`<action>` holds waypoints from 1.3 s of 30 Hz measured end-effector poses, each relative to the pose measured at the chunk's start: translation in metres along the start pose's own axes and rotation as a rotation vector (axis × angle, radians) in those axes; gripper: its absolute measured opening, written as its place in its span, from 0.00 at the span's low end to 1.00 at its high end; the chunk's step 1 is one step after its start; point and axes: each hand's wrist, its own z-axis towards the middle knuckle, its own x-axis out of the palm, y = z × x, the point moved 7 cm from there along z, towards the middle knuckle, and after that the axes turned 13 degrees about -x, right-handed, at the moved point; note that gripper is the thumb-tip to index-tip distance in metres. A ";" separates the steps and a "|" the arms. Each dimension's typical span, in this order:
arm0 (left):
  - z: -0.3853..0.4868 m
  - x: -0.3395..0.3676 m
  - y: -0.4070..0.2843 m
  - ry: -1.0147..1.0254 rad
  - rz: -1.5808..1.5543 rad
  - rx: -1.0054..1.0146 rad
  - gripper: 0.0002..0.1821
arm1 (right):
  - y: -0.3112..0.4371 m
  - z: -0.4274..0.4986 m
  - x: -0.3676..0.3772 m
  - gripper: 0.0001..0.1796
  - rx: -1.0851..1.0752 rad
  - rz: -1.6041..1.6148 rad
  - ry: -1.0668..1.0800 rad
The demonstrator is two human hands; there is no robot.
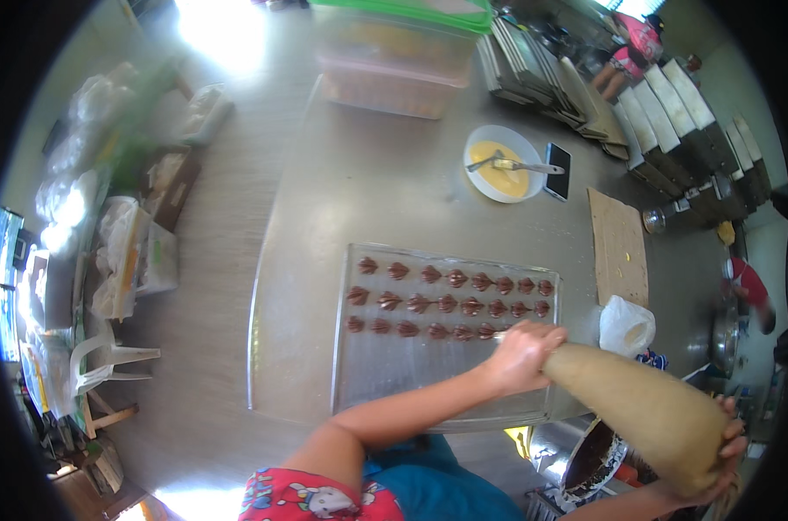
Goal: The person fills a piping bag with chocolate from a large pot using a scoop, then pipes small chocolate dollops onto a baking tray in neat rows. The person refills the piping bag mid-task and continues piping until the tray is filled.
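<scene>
My left hand (523,357) is closed around the narrow tip end of a large tan piping bag (635,400). At the bag's wide, gathered end, my right hand (726,456) grips it from outside and below. The nozzle is mostly hidden by my left hand, which hovers over the right part of a rectangular metal baking tray (404,384). Three rows of ridged brown piped mounds (446,303) cover the tray's far half. The bag's tip is at the right end of the nearest row, where my hand hides some mounds.
A white bowl (472,179) of yellow liquid holds a brush (531,167) and a fork. Beside it lie a phone (559,170) and cardboard (619,247). White plastic (625,325) sits right of the tray. A brown-smeared metal pot (557,452) stands below the bag. Two people are farther off.
</scene>
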 end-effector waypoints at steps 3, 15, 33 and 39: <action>-0.045 -0.055 0.032 -0.033 0.105 -0.093 0.21 | -0.041 -0.027 0.052 0.20 -0.019 0.185 -0.097; -0.132 -0.143 0.108 -0.205 0.202 -0.171 0.16 | -0.081 -0.066 0.193 0.24 -0.164 0.080 -0.071; -0.115 -0.105 0.109 -0.108 0.121 -0.124 0.15 | -0.069 -0.059 0.185 0.22 -0.184 0.005 -0.021; -0.101 -0.077 0.100 -0.135 0.043 -0.099 0.17 | -0.047 -0.051 0.164 0.21 -0.273 0.017 -0.064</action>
